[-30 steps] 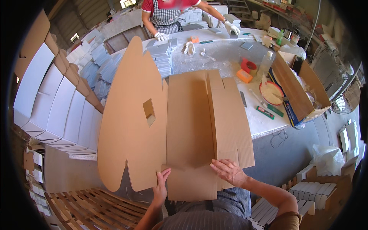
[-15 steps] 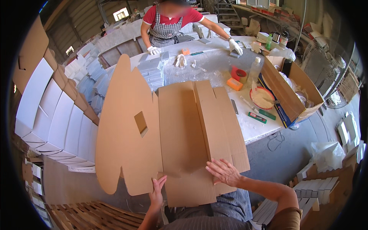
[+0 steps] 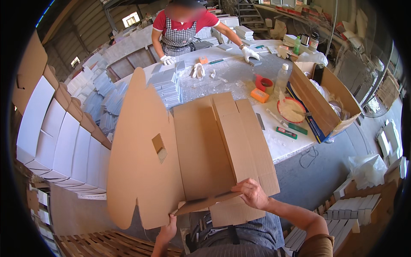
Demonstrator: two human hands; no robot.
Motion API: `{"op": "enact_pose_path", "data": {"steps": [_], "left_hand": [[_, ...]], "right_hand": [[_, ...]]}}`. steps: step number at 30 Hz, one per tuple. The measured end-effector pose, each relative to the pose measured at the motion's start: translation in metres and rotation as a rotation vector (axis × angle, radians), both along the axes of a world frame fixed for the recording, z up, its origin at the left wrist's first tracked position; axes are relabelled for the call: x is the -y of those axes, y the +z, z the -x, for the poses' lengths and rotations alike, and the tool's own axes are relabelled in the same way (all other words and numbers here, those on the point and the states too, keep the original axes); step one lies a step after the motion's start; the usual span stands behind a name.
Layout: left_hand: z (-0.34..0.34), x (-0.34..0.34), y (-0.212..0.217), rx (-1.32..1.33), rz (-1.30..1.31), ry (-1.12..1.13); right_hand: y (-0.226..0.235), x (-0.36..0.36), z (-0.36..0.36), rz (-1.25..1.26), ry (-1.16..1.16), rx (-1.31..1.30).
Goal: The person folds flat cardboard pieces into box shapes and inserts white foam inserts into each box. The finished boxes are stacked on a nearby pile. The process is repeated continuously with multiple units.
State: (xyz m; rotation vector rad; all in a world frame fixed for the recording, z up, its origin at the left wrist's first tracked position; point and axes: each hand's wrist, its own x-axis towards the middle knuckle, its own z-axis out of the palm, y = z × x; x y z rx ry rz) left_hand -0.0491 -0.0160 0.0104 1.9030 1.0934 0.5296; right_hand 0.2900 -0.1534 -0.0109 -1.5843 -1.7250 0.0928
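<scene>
A large brown cardboard box blank (image 3: 199,141), partly folded, leans across the near edge of the table. Its left panel is rounded and has a rectangular cut-out; its right side stands as a folded wall. My right hand (image 3: 252,195) is closed on the right end of the near flap (image 3: 209,202), which stands up from the base. At that flap's left end my left hand (image 3: 168,231) pinches the cardboard at the corner, its fingers partly hidden. Below the flap another cardboard piece (image 3: 235,215) hangs over my lap.
Across the table (image 3: 274,147) a person in white gloves (image 3: 250,53) touches a grey tile. Stacked tiles (image 3: 165,88), a red tape roll (image 3: 264,84), a bowl of paste (image 3: 291,110) and an open carton (image 3: 325,103) lie around. White boxes (image 3: 64,141) line the left; a wooden pallet (image 3: 107,244) lies below.
The near flap, flat before, is now folded upward between my hands. My right hand has gone from lying flat to gripping its end; my left hand has moved slightly down and left.
</scene>
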Motion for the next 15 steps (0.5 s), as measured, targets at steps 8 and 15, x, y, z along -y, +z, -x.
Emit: {"op": "enact_pose_path", "data": {"steps": [8,15], "left_hand": [[-0.006,-0.007,0.006,-0.112,-0.074,-0.040],[0.005,-0.013,-0.009,-0.089,-0.057,-0.026]], "right_hand": [[0.027,-0.025,0.007,0.055,-0.215,-0.502],[-0.002,-0.046,-0.017,0.544,-0.325,-0.995]]}}
